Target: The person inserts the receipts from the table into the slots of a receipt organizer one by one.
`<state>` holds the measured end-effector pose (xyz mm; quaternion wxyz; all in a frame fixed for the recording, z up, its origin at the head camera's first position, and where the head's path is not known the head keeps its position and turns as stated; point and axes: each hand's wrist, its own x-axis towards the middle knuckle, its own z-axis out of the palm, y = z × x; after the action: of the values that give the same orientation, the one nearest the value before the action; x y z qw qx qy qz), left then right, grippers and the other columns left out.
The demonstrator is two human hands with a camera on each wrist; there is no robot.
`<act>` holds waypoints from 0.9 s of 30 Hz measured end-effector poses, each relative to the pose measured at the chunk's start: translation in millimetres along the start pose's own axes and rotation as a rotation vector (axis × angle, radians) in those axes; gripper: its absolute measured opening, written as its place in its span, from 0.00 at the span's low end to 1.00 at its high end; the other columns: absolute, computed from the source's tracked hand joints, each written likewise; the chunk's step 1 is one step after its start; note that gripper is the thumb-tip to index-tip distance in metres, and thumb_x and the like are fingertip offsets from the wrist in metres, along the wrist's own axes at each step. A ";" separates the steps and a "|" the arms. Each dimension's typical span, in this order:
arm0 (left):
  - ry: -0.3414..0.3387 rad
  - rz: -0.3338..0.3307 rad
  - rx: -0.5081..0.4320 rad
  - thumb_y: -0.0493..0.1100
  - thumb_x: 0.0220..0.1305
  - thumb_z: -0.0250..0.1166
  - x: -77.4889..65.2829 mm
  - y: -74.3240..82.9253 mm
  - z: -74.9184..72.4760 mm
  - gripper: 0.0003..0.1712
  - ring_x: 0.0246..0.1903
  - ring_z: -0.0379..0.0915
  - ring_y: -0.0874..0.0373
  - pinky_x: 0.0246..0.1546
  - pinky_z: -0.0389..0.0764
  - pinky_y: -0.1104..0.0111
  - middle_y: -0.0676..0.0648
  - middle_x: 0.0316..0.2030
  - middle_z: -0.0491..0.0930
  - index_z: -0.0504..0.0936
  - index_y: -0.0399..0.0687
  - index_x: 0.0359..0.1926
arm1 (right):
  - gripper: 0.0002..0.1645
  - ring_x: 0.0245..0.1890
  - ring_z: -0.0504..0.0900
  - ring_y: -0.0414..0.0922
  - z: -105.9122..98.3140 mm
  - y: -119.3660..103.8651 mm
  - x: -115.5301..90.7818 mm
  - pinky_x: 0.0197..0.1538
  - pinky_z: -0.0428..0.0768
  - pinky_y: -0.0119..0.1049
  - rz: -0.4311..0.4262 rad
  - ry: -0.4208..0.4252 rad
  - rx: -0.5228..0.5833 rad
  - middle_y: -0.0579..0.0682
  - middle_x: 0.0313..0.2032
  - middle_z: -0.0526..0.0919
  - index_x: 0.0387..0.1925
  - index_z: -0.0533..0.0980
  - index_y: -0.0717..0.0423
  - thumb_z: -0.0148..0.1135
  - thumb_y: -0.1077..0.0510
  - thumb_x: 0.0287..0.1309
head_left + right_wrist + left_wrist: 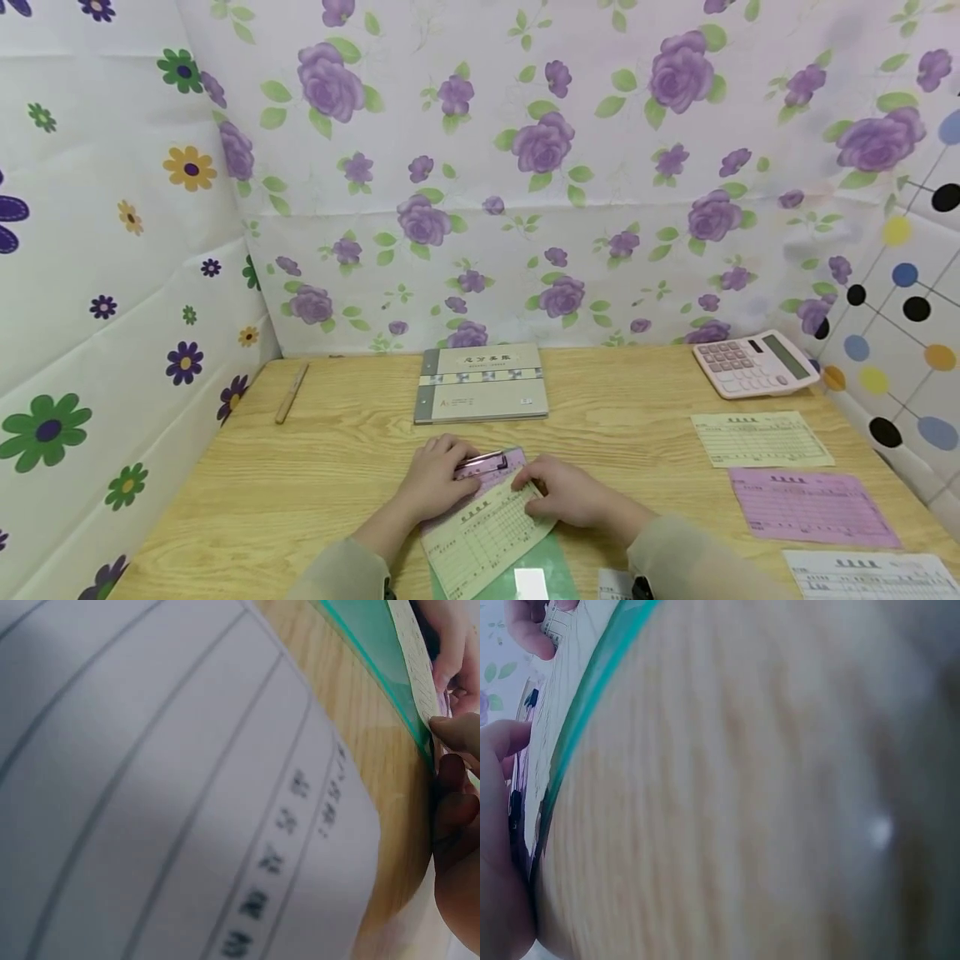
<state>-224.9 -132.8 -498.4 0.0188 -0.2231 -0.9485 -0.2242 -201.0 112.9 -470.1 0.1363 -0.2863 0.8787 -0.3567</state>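
A green see-through clipboard lies on the table in front of me, its metal clip at the far end. On it rests a pink form, partly covered by a pale yellow form that sits tilted across the board. My left hand grips the clipboard's top left by the clip, its thumb over the near side. With thumb and fingers, my right hand pinches the upper right edge of the yellow form. The right wrist view shows these fingers at the paper's edge.
Behind the clipboard lies a ledger book. At right are a pink calculator and loose yellow, pink and white forms. Another white form lies by my right wrist. A wooden stick-like object lies far left.
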 end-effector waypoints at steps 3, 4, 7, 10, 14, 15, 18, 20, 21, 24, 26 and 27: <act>-0.006 -0.013 0.003 0.56 0.57 0.62 0.6 -0.3 1.3 0.20 0.49 0.62 0.57 0.50 0.62 0.56 0.55 0.48 0.70 0.77 0.58 0.50 | 0.17 0.36 0.70 0.40 1.7 0.6 -0.3 0.41 0.69 0.36 -0.001 0.008 -0.012 0.44 0.39 0.72 0.43 0.79 0.51 0.65 0.60 0.48; -0.007 -0.015 0.003 0.56 0.58 0.61 0.8 -0.3 1.6 0.19 0.49 0.62 0.57 0.50 0.62 0.56 0.55 0.48 0.70 0.77 0.58 0.50 | 0.17 0.35 0.70 0.40 2.3 1.0 -0.4 0.41 0.69 0.35 -0.001 0.011 -0.016 0.44 0.38 0.72 0.43 0.79 0.51 0.65 0.60 0.48; -0.004 -0.003 0.000 0.55 0.59 0.62 0.5 -0.2 1.7 0.18 0.48 0.63 0.56 0.49 0.62 0.56 0.54 0.47 0.71 0.78 0.57 0.49 | 0.17 0.34 0.69 0.39 4.7 2.3 0.0 0.40 0.69 0.34 -0.002 0.020 -0.028 0.43 0.38 0.71 0.44 0.79 0.50 0.65 0.58 0.48; 0.002 0.014 -0.001 0.54 0.59 0.62 -0.4 0.2 0.8 0.17 0.47 0.63 0.56 0.48 0.62 0.56 0.54 0.47 0.72 0.78 0.56 0.48 | 0.17 0.36 0.70 0.39 7.7 3.0 0.2 0.42 0.70 0.35 0.004 0.030 -0.056 0.42 0.40 0.72 0.44 0.79 0.48 0.66 0.54 0.49; 0.015 0.043 0.030 0.53 0.59 0.63 -0.5 1.5 -1.1 0.16 0.47 0.65 0.56 0.46 0.61 0.57 0.55 0.45 0.74 0.78 0.54 0.47 | 0.19 0.37 0.71 0.38 11.3 1.7 -0.2 0.43 0.72 0.36 0.013 0.045 -0.114 0.43 0.42 0.72 0.45 0.78 0.45 0.67 0.48 0.50; 0.019 0.055 0.046 0.53 0.59 0.63 -0.3 1.7 -1.6 0.16 0.47 0.66 0.56 0.46 0.60 0.56 0.55 0.45 0.74 0.79 0.54 0.47 | 0.19 0.37 0.71 0.37 11.9 0.9 -0.5 0.43 0.72 0.36 0.013 0.050 -0.131 0.43 0.42 0.72 0.45 0.77 0.45 0.67 0.46 0.51; 0.023 0.094 0.103 0.52 0.59 0.63 0.9 2.0 -4.3 0.16 0.47 0.68 0.56 0.47 0.60 0.56 0.55 0.44 0.75 0.79 0.52 0.47 | 0.20 0.33 0.70 0.37 13.0 -2.0 -1.9 0.38 0.71 0.34 0.000 0.056 -0.181 0.43 0.41 0.70 0.47 0.77 0.45 0.66 0.45 0.52; 0.018 0.123 0.126 0.52 0.60 0.63 2.0 1.6 -6.5 0.16 0.46 0.69 0.57 0.47 0.60 0.56 0.55 0.43 0.75 0.79 0.51 0.47 | 0.21 0.31 0.68 0.37 13.4 -3.8 -2.7 0.35 0.70 0.32 -0.012 0.060 -0.206 0.43 0.39 0.69 0.48 0.76 0.46 0.66 0.45 0.54; 0.015 0.136 0.129 0.52 0.60 0.63 2.5 1.8 -8.0 0.16 0.46 0.69 0.57 0.47 0.60 0.56 0.55 0.42 0.75 0.80 0.51 0.46 | 0.21 0.30 0.68 0.37 13.6 -4.6 -2.9 0.34 0.69 0.32 -0.016 0.062 -0.217 0.44 0.39 0.69 0.49 0.76 0.46 0.65 0.45 0.54; 0.010 0.180 0.133 0.50 0.61 0.62 4.8 2.2 -11.9 0.14 0.43 0.70 0.58 0.47 0.61 0.57 0.55 0.40 0.75 0.81 0.49 0.45 | 0.23 0.29 0.67 0.37 14.6 -5.0 -3.0 0.34 0.70 0.32 -0.010 0.078 -0.238 0.44 0.39 0.69 0.50 0.76 0.47 0.64 0.44 0.55; 0.005 0.202 0.130 0.50 0.62 0.62 6.7 2.9 -13.8 0.14 0.42 0.70 0.58 0.47 0.62 0.58 0.54 0.39 0.75 0.81 0.48 0.44 | 0.24 0.29 0.68 0.37 15.5 -4.4 -2.8 0.34 0.71 0.33 0.002 0.094 -0.250 0.45 0.39 0.70 0.51 0.75 0.47 0.64 0.43 0.55; -0.002 0.204 0.127 0.50 0.62 0.62 7.6 3.3 -14.4 0.13 0.41 0.70 0.59 0.47 0.62 0.58 0.55 0.38 0.75 0.82 0.48 0.43 | 0.24 0.29 0.68 0.37 16.1 -3.7 -2.4 0.35 0.72 0.34 0.011 0.101 -0.255 0.45 0.39 0.70 0.52 0.75 0.47 0.63 0.43 0.55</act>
<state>-231.2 -133.2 -483.1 0.0547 -0.3170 -0.9332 -0.1604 -190.5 103.3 -478.8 0.0563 -0.2783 0.9242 -0.2554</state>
